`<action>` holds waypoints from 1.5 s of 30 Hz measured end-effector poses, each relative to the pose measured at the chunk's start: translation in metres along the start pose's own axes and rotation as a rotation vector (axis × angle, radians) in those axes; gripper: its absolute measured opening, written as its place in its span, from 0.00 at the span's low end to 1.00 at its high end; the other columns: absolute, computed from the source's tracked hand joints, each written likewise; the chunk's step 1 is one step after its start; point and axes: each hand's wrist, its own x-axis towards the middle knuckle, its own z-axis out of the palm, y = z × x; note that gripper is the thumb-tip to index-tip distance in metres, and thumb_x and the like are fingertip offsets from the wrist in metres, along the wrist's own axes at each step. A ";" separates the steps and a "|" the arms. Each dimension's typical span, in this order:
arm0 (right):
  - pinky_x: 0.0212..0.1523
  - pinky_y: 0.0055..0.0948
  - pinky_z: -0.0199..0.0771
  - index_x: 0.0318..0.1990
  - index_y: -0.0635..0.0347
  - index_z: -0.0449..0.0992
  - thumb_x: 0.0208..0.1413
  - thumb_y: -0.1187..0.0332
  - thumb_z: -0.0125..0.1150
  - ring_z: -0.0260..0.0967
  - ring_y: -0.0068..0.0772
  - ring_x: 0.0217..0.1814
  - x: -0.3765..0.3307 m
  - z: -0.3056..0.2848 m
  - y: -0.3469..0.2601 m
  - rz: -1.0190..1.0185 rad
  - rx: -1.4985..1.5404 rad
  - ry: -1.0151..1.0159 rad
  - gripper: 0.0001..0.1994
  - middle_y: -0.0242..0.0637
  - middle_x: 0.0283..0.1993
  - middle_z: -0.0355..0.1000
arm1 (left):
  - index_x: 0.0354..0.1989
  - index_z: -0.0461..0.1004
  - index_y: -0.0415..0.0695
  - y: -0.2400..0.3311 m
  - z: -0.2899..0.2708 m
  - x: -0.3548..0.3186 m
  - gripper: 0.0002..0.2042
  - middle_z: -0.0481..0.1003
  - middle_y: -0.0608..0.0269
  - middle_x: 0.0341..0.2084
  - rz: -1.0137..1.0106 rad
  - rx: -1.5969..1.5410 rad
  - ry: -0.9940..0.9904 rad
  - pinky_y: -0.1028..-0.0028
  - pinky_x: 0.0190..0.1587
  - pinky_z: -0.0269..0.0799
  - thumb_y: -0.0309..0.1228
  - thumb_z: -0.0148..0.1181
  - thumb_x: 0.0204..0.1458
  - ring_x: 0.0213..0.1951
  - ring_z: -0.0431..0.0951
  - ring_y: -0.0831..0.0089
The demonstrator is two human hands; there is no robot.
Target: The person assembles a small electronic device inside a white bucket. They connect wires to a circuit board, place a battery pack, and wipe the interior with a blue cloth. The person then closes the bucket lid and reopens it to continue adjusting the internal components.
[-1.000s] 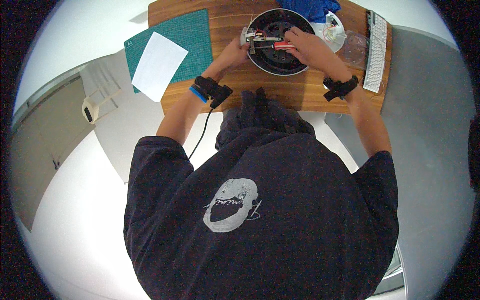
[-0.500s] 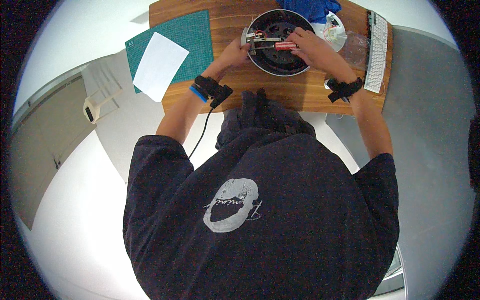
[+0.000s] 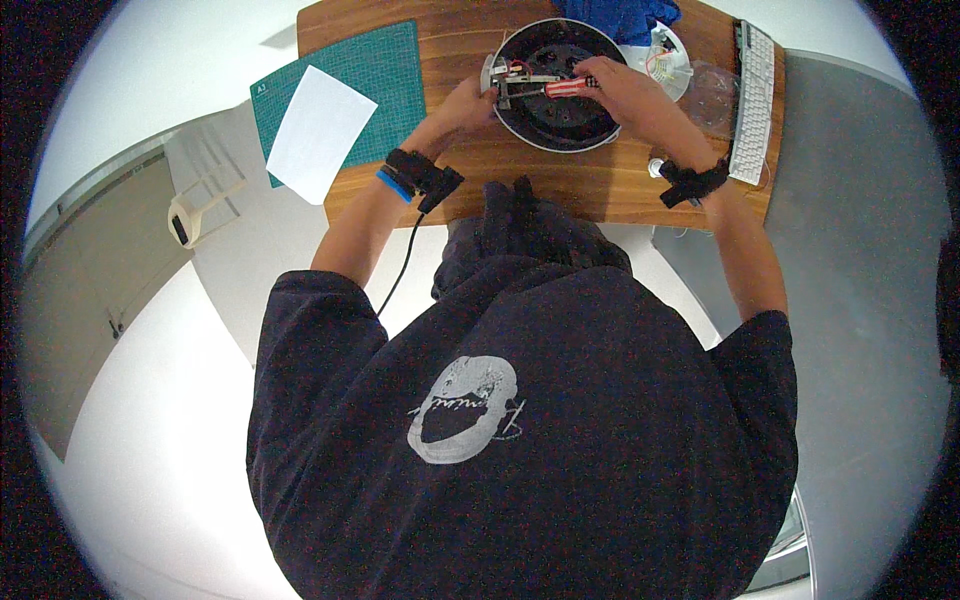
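Observation:
A screwdriver with a red and white striped handle lies in my right hand, its fingers closed round the handle's right end. The shaft points left toward a small device with a pale rounded shell and thin red wires. My left hand grips that device at its near left side; the fingertips are partly hidden. Beneath both is a round black basin with a light rim, and the screwdriver is over it. Whether the tip touches a screw is too small to tell.
On the wooden table lie a green cutting mat and a white sheet at left. Blue cloth, a white round part with wires, a clear plastic piece and a white keyboard are at right.
The screwdriver's handle end has tilted slightly up and away, and my right hand has shifted a little with it. My left hand and the device stay nearly in place.

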 end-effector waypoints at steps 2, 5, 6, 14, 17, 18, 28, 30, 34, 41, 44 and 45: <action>0.60 0.45 0.69 0.53 0.59 0.67 0.58 0.69 0.65 0.63 0.55 0.63 0.004 0.002 0.000 0.027 -0.093 -0.017 0.18 0.47 0.57 0.63 | 0.55 0.76 0.42 0.003 -0.001 -0.001 0.18 0.81 0.43 0.44 0.029 0.081 0.039 0.53 0.52 0.75 0.40 0.44 0.69 0.49 0.81 0.46; 0.58 0.43 0.70 0.54 0.60 0.67 0.63 0.67 0.60 0.68 0.55 0.59 -0.006 0.001 -0.009 -0.284 -0.297 0.255 0.16 0.49 0.54 0.67 | 0.55 0.76 0.42 0.004 -0.003 -0.001 0.19 0.81 0.42 0.44 0.030 0.140 0.029 0.51 0.52 0.75 0.41 0.44 0.69 0.49 0.80 0.44; 0.57 0.44 0.71 0.54 0.60 0.66 0.64 0.66 0.59 0.69 0.55 0.58 -0.005 -0.001 -0.007 -0.311 -0.280 0.244 0.16 0.49 0.53 0.68 | 0.55 0.76 0.42 0.004 -0.004 -0.001 0.19 0.81 0.41 0.44 0.024 0.149 0.013 0.51 0.52 0.75 0.41 0.44 0.69 0.50 0.80 0.43; 0.53 0.44 0.74 0.55 0.59 0.64 0.66 0.67 0.55 0.71 0.57 0.53 -0.001 -0.004 -0.009 0.115 -0.032 0.027 0.14 0.48 0.50 0.69 | 0.58 0.74 0.41 0.012 -0.007 -0.001 0.19 0.80 0.42 0.47 -0.013 0.170 -0.003 0.52 0.53 0.75 0.40 0.48 0.68 0.50 0.81 0.45; 0.52 0.45 0.74 0.54 0.59 0.65 0.65 0.67 0.56 0.70 0.60 0.54 0.002 0.005 0.007 -0.034 -0.157 0.012 0.14 0.49 0.51 0.68 | 0.59 0.74 0.41 0.007 -0.003 0.003 0.19 0.80 0.43 0.48 -0.019 0.112 0.002 0.53 0.54 0.75 0.40 0.48 0.68 0.50 0.81 0.46; 0.51 0.46 0.75 0.54 0.59 0.65 0.65 0.67 0.57 0.70 0.60 0.54 0.001 0.004 0.006 -0.122 -0.125 0.086 0.14 0.49 0.51 0.67 | 0.59 0.74 0.41 0.001 -0.001 0.005 0.19 0.80 0.44 0.48 -0.008 0.075 0.022 0.53 0.54 0.76 0.40 0.48 0.68 0.51 0.81 0.47; 0.47 0.52 0.75 0.53 0.60 0.66 0.62 0.65 0.61 0.73 0.63 0.47 -0.004 0.006 -0.004 -0.040 -0.113 0.116 0.16 0.50 0.54 0.66 | 0.46 0.77 0.32 -0.039 0.002 0.023 0.16 0.82 0.46 0.32 0.041 -0.079 0.021 0.59 0.39 0.78 0.36 0.52 0.64 0.35 0.84 0.57; 0.46 0.52 0.75 0.53 0.60 0.66 0.63 0.64 0.60 0.73 0.63 0.47 0.001 0.005 -0.015 0.026 -0.137 0.090 0.16 0.50 0.53 0.67 | 0.46 0.77 0.32 -0.050 0.005 0.027 0.16 0.82 0.46 0.32 0.068 -0.149 0.032 0.59 0.38 0.78 0.35 0.52 0.64 0.34 0.84 0.58; 0.46 0.51 0.75 0.52 0.59 0.67 0.67 0.60 0.55 0.73 0.64 0.46 -0.001 0.004 -0.018 -0.216 -0.114 0.310 0.15 0.52 0.46 0.71 | 0.47 0.77 0.32 -0.059 0.008 0.031 0.16 0.82 0.48 0.32 0.058 -0.165 0.018 0.60 0.39 0.79 0.35 0.52 0.64 0.34 0.84 0.59; 0.48 0.52 0.74 0.54 0.61 0.63 0.63 0.67 0.61 0.70 0.64 0.50 -0.003 0.003 -0.008 0.059 -0.059 0.105 0.18 0.53 0.52 0.66 | 0.47 0.77 0.32 -0.051 0.004 0.025 0.17 0.82 0.45 0.35 0.058 -0.140 0.027 0.59 0.42 0.77 0.37 0.53 0.66 0.39 0.84 0.58; 0.49 0.53 0.72 0.55 0.62 0.61 0.60 0.70 0.63 0.68 0.65 0.54 -0.008 -0.001 -0.010 -0.026 -0.054 0.066 0.20 0.53 0.55 0.62 | 0.47 0.77 0.32 -0.032 0.000 0.018 0.17 0.82 0.43 0.35 0.046 -0.025 0.044 0.58 0.42 0.76 0.37 0.52 0.66 0.40 0.84 0.55; 0.49 0.53 0.72 0.55 0.62 0.61 0.61 0.69 0.62 0.69 0.65 0.53 -0.010 0.000 -0.011 -0.062 -0.046 0.121 0.19 0.53 0.55 0.63 | 0.47 0.77 0.32 -0.026 -0.002 0.016 0.17 0.82 0.42 0.36 0.044 0.032 0.044 0.57 0.42 0.76 0.37 0.52 0.66 0.40 0.83 0.54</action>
